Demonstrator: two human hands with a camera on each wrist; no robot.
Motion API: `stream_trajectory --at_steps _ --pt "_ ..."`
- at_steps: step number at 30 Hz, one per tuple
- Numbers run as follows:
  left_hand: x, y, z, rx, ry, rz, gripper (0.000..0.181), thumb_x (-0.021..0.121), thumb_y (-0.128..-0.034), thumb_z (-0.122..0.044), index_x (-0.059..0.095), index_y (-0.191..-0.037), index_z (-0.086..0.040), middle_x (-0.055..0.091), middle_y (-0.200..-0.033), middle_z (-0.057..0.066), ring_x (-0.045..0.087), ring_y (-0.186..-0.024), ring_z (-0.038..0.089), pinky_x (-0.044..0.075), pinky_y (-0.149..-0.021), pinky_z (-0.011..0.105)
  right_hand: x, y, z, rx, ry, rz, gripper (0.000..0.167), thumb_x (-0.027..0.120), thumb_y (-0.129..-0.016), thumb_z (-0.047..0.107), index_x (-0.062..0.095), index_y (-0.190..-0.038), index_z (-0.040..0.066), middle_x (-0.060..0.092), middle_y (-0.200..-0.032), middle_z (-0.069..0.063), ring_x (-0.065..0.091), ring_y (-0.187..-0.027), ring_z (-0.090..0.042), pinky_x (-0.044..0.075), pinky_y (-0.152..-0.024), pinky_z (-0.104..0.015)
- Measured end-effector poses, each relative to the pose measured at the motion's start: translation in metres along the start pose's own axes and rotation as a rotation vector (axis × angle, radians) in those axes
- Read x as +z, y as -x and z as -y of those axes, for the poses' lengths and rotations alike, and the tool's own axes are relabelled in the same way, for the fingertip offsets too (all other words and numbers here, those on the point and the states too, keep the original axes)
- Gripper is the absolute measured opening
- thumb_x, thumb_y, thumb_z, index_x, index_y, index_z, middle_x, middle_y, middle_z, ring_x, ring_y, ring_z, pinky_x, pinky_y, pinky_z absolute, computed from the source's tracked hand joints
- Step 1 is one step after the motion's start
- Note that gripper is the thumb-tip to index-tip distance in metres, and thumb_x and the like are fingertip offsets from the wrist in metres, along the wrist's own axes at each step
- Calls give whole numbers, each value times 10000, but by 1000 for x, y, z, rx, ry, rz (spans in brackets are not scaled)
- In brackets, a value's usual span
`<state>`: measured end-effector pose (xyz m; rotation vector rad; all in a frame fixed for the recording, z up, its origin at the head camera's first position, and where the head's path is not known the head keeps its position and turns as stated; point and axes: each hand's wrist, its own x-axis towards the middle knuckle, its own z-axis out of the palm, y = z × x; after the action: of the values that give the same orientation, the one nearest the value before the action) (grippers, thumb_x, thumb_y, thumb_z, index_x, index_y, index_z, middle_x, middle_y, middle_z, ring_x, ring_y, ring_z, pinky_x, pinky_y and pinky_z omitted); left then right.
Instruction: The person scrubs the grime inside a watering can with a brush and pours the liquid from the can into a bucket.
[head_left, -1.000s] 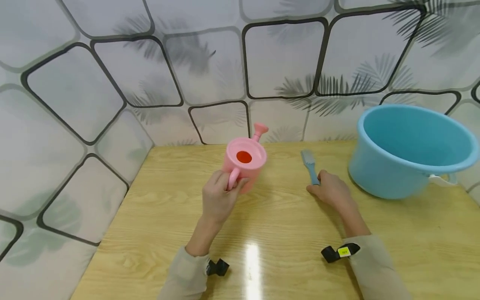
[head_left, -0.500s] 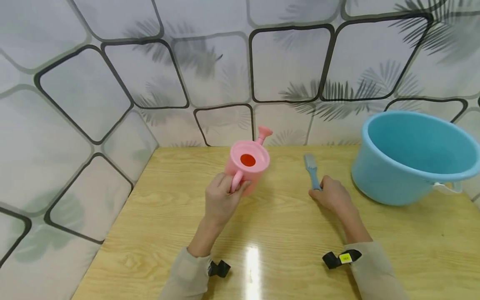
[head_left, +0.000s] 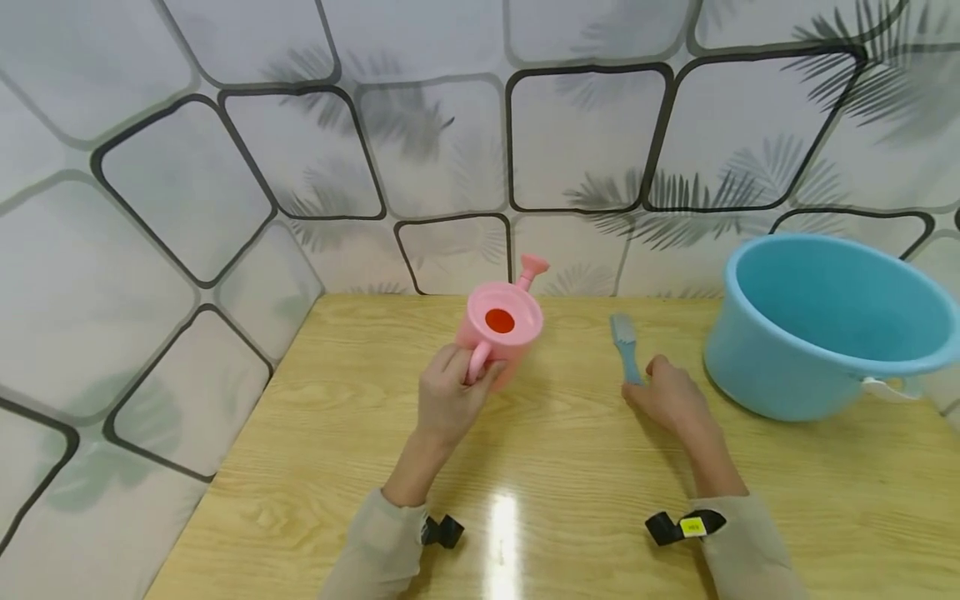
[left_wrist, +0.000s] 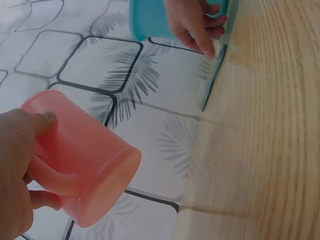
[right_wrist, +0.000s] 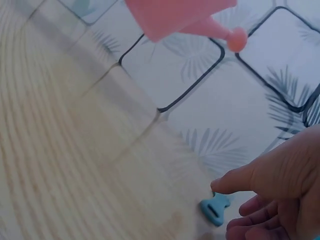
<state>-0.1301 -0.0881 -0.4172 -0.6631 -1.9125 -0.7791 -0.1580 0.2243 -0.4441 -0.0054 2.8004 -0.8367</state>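
Observation:
A pink toy watering can (head_left: 499, 325) with a red-orange inside is held up by its handle in my left hand (head_left: 450, 396), tilted, its spout pointing away. In the left wrist view my fingers curl through the handle (left_wrist: 55, 177) and the thumb lies along its side. A slim blue toy tool (head_left: 626, 350) with a flat, paler head lies on the table. Beside its handle end is my right hand (head_left: 671, 400); the right wrist view shows the thumb at the handle end (right_wrist: 215, 210), the other fingers loosely bent and apart from it.
A large light-blue bucket (head_left: 795, 358) with a white handle grip stands on the wooden table (head_left: 570, 500) at the right. Patterned wall covering (head_left: 577, 142) rises behind the table and along its left side.
The head view has tilted, so the scene sits lower in it. My right hand's fingers have parted slightly from the blue tool's handle. The watering can stays held in my left hand.

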Motion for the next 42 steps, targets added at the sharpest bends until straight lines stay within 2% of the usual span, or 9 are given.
stream_trajectory --at_steps 3,9,13,17,21,25,29,35,42 --pt "2 -1 -2 -58 -2 22 347 872 -725 -27 525 -723 -14 503 -664 93 463 -586 195 421 -495 277 -5 2 3 -4 -3 -2 544 579 -977 331 440 -1250 -119 627 -869 -187 557 -703 -262 455 -575 -347" --pt "7 0 -5 -209 35 93 286 835 -738 39 558 -799 3 530 -723 106 483 -639 198 433 -529 269 -15 13 11 -31 -14 -13 567 558 -997 369 447 -1303 -95 672 -911 -172 594 -727 -245 475 -614 -368" --pt "10 -2 -6 -243 64 122 286 823 -752 59 551 -824 10 540 -761 122 498 -668 211 464 -555 286 -21 25 17 -63 -25 -26 570 544 -1007 391 451 -1320 -76 682 -944 -187 630 -735 -230 491 -601 -360" --pt "11 -10 -7 -186 57 113 288 808 -761 76 536 -833 16 538 -769 139 499 -659 226 481 -550 312 -29 35 24 -106 -21 -59 544 544 -1010 376 460 -1310 -71 679 -967 -209 641 -719 -223 502 -584 -349" --pt "13 -18 -5 -105 29 86 308 814 -751 76 527 -851 23 541 -770 152 506 -639 240 495 -539 340 -40 40 33 -148 17 -91 508 551 -1008 356 485 -1295 -58 670 -913 -164 600 -647 -195 471 -532 -328" --pt "16 -26 -4 -48 7 73 313 822 -755 45 531 -870 32 539 -757 150 513 -636 251 496 -539 362 -50 41 40 -170 65 -97 489 549 -1008 345 499 -1293 -49 663 -904 -143 588 -646 -187 452 -512 -311" --pt "22 -33 -5 -13 16 76 312 827 -765 9 532 -862 34 529 -732 138 500 -627 252 473 -535 365 -60 43 45 -189 126 -107 466 555 -1006 333 520 -1271 -48 661 -886 -138 580 -631 -189 444 -495 -312" --pt "30 -44 -9 16 35 85 324 826 -773 -10 518 -865 34 544 -760 154 526 -646 273 501 -561 380 -81 49 55 -222 187 -124 430 559 -1008 312 529 -1243 -47 655 -828 -116 553 -570 -177 423 -464 -315" --pt "39 -59 -16 70 37 109 323 811 -803 -39 500 -848 38 529 -777 158 521 -663 278 507 -587 372 -111 57 62 -325 202 -232 361 584 -997 314 580 -1165 -6 639 -771 -84 539 -564 -174 427 -488 -322"
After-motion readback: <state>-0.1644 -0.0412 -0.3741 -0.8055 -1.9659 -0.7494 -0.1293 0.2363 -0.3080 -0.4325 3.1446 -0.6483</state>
